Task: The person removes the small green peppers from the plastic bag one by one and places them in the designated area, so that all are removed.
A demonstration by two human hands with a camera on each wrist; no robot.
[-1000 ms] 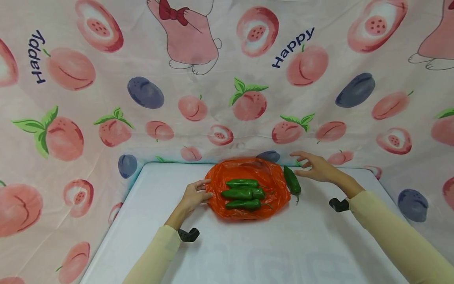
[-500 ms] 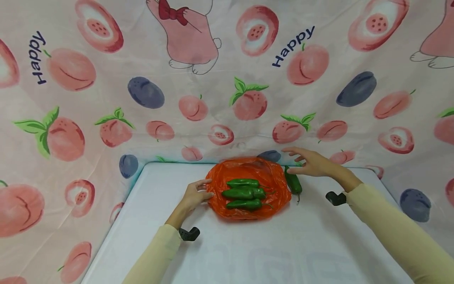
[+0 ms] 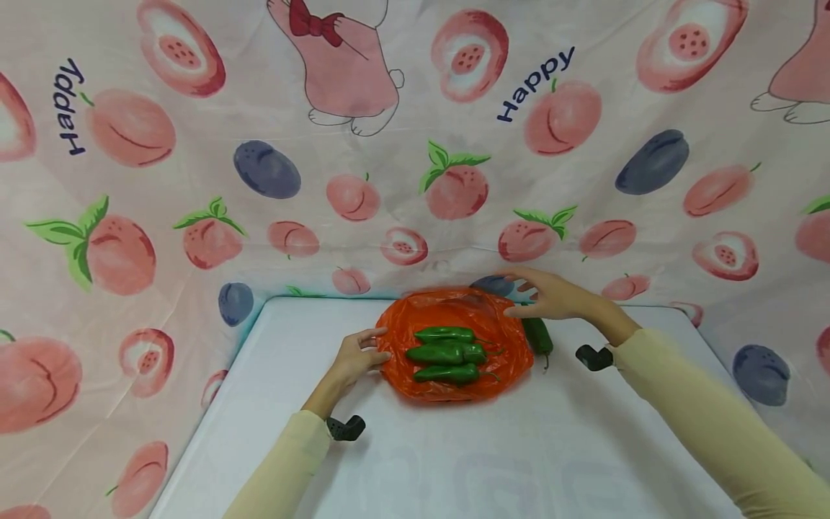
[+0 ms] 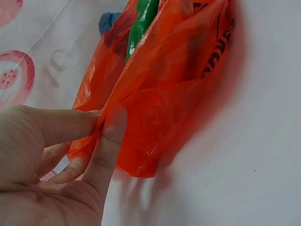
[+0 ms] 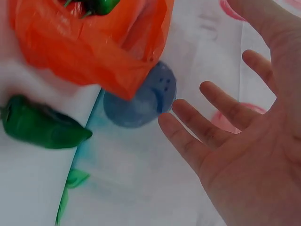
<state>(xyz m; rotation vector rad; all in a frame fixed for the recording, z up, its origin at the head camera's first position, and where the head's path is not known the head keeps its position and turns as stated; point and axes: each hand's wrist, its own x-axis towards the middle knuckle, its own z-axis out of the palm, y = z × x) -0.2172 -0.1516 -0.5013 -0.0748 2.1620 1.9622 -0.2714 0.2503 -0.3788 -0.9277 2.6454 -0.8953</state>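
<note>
An orange-red plastic bag [image 3: 415, 393] lies spread open on the white table, with several green peppers [image 3: 447, 353] inside, side by side. My left hand [image 3: 353, 358] is at its left edge; in the left wrist view, thumb and fingers pinch the thin rim of the bag [image 4: 155, 108]. Over the bag's far right edge hovers my right hand [image 3: 551, 294], fingers spread and holding nothing. The right wrist view shows those fingers apart from the bag [image 5: 75, 52]. One loose green pepper [image 3: 538, 337] lies just right of the bag, its far end partly hidden by the right hand.
A white table [image 3: 454, 454] stands against a fabric backdrop [image 3: 402, 86] printed with peaches and plums. The table's back edge runs just behind the bag. Dark letters are printed on the bag's side.
My right hand has moved left, from beyond the loose pepper to above the bag's right edge. The left hand, the bag and the peppers have stayed in place.
</note>
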